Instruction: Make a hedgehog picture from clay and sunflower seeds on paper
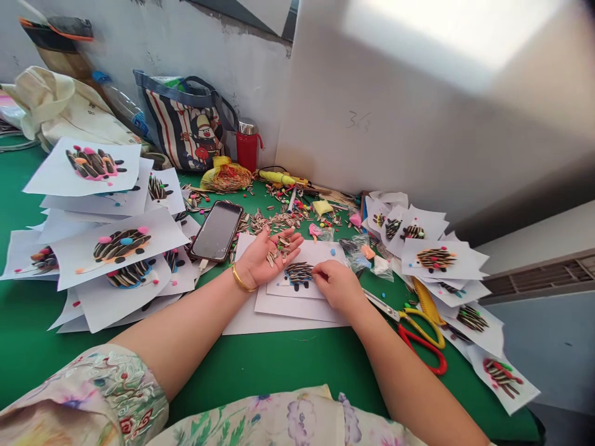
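Observation:
My left hand [267, 255] lies palm up over the paper, with several striped sunflower seeds [277, 253] resting in it. Its fingers are stretched out, and a gold bangle circles the wrist. Just right of it, my right hand [339, 286] is pinched closed at the edge of a hedgehog picture [299, 275] made of seeds, with dark feet and some blue. Whatever sits between those fingertips is hidden. The hedgehog is on a white card [307, 246], which lies on top of further white sheets [242, 314].
Finished hedgehog cards are piled at left [162, 223] and right [469, 257]. A phone [217, 231] lies beside loose seeds [260, 223]. Scissors [404, 316] lie by my right forearm. Behind stand a striped bag [179, 127] and a red bottle [246, 148]. Clay packets [367, 251] sit right.

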Demonstrator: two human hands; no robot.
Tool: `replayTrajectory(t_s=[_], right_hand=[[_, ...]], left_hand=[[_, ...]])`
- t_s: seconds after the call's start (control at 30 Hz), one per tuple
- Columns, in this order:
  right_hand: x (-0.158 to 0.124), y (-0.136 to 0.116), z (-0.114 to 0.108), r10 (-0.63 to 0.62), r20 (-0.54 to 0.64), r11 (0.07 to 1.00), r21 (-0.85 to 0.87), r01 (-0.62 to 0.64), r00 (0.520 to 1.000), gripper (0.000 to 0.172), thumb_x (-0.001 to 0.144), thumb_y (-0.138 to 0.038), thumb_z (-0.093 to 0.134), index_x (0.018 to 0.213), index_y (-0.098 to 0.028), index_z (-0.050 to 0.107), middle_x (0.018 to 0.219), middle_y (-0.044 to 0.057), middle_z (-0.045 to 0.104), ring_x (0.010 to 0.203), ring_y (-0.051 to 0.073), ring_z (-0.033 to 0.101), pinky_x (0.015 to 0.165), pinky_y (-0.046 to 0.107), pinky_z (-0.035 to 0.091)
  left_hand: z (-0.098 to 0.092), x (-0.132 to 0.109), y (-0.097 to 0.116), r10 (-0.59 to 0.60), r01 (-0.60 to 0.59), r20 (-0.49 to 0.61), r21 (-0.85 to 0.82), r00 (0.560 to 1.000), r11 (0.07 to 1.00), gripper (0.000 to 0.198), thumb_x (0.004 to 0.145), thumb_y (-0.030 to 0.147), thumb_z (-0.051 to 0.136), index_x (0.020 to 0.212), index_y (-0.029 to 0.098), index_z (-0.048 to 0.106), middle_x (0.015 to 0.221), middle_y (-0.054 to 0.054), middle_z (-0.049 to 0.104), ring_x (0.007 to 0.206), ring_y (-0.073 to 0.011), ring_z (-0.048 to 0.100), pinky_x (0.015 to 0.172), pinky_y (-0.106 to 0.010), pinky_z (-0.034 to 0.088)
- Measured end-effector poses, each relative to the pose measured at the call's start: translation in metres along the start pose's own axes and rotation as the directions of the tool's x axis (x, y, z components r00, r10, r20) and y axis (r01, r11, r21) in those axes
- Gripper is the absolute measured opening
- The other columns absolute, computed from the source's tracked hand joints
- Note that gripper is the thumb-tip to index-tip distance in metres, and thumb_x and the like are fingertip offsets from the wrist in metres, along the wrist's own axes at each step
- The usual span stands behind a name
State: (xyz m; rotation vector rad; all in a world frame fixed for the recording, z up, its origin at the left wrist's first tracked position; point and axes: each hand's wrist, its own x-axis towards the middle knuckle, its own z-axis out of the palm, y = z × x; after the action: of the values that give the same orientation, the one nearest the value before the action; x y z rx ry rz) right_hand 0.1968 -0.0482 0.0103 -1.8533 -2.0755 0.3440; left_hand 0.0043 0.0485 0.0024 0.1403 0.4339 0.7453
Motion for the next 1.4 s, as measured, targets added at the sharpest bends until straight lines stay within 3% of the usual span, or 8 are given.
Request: replayTrajectory(t_s=[0.27, 0.43, 0.63, 0.8, 1.03, 1.23, 1.33, 1.4], right_hand=[[-0.001, -0.006, -0.014, -0.13, -0.188, 0.984, 0.095, 0.149, 0.974, 0.017, 0.091, -0.022, 0.055, 0.094, -0.022, 0.071, 0.085, 0.005, 0.067, 0.083, 0.02, 0.061, 0.076, 0.032, 0.047], [0.025, -0.024, -0.015, -0.21, -0.151, 0.977, -0.008, 0.212, 0.966, 0.019, 0.092, -0.021, 0.053, 0.092, -0.022, 0.072, 0.087, 0.005, 0.066, 0.087, 0.02, 0.06, 0.077, 0.031, 0.046], [0.067, -0.038, -0.009, -0.181, -0.14, 0.981, -0.09, 0.17, 0.973, 0.023, 0.091, -0.021, 0.055, 0.106, -0.025, 0.071, 0.088, 0.004, 0.064, 0.088, 0.02, 0.058, 0.075, 0.03, 0.043], [0.08, -0.043, -0.004, -0.178, -0.178, 0.984, -0.009, 0.179, 0.968, 0.017, 0.089, -0.02, 0.055, 0.091, -0.022, 0.072, 0.086, 0.004, 0.061, 0.085, 0.019, 0.057, 0.074, 0.029, 0.042], [0.055, -0.028, -0.015, 0.021, -0.313, 0.942, 0.325, 0.086, 0.95, 0.016, 0.094, -0.028, 0.044, 0.093, -0.021, 0.058, 0.079, 0.0, 0.061, 0.07, 0.016, 0.055, 0.065, 0.027, 0.04], [0.017, 0.009, -0.019, 0.08, -0.264, 0.947, 0.32, 0.009, 0.961, 0.018, 0.092, -0.031, 0.046, 0.091, -0.021, 0.06, 0.081, 0.002, 0.063, 0.072, 0.018, 0.056, 0.067, 0.029, 0.042], [0.003, 0.024, -0.015, 0.142, -0.264, 0.93, 0.365, -0.038, 0.954, 0.02, 0.092, -0.034, 0.048, 0.094, -0.02, 0.062, 0.08, 0.003, 0.064, 0.071, 0.018, 0.057, 0.066, 0.03, 0.043], [-0.002, 0.03, -0.012, 0.172, -0.262, 0.916, 0.396, -0.057, 0.949, 0.021, 0.091, -0.035, 0.049, 0.095, -0.02, 0.063, 0.079, 0.003, 0.065, 0.071, 0.018, 0.058, 0.067, 0.03, 0.044]], left_hand=[[0.003, -0.002, 0.0, 0.002, -0.002, -0.018, -0.009, 1.0, 1.0, 0.057, 0.099, 0.054, 0.027, 0.108, 0.011, 0.063, 0.114, -0.021, 0.066, 0.111, -0.027, 0.066, 0.089, -0.042, 0.057], [0.001, -0.002, 0.0, 0.001, -0.001, 0.009, -0.02, 1.0, 1.0, 0.056, 0.1, 0.053, 0.026, 0.112, 0.011, 0.062, 0.113, -0.02, 0.067, 0.107, -0.0275, 0.067, 0.088, -0.043, 0.057], [-0.003, 0.003, -0.001, 0.013, -0.012, 0.072, -0.008, 0.997, 1.0, 0.057, 0.101, 0.05, 0.024, 0.109, 0.01, 0.064, 0.099, -0.018, 0.071, 0.092, -0.0254, 0.071, 0.083, -0.041, 0.059], [-0.003, 0.004, -0.002, -0.004, 0.009, 0.12, -0.039, 0.993, 0.999, 0.058, 0.101, 0.051, 0.023, 0.115, 0.011, 0.063, 0.097, -0.017, 0.072, 0.093, -0.0259, 0.071, 0.084, -0.043, 0.058], [-0.001, 0.0, 0.001, -0.003, 0.004, 0.022, -0.027, 1.0, 1.0, 0.057, 0.1, 0.053, 0.028, 0.118, 0.009, 0.06, 0.115, -0.021, 0.067, 0.11, -0.0269, 0.066, 0.092, -0.043, 0.055], [0.008, -0.007, -0.001, 0.028, -0.028, -0.018, -0.038, 0.999, 0.999, 0.052, 0.101, 0.048, 0.027, 0.108, 0.011, 0.063, 0.115, -0.018, 0.067, 0.114, -0.0263, 0.064, 0.092, -0.042, 0.056], [0.022, -0.011, 0.009, 0.135, -0.138, -0.089, -0.017, 0.987, 0.99, 0.047, 0.103, 0.037, 0.024, 0.094, 0.013, 0.063, 0.105, -0.014, 0.07, 0.108, -0.0216, 0.067, 0.09, -0.038, 0.057], [0.034, -0.009, 0.023, 0.338, -0.304, -0.157, 0.205, 0.928, 0.93, 0.044, 0.103, 0.027, 0.024, 0.082, 0.015, 0.061, 0.095, -0.011, 0.07, 0.1, -0.0165, 0.069, 0.088, -0.032, 0.058]])
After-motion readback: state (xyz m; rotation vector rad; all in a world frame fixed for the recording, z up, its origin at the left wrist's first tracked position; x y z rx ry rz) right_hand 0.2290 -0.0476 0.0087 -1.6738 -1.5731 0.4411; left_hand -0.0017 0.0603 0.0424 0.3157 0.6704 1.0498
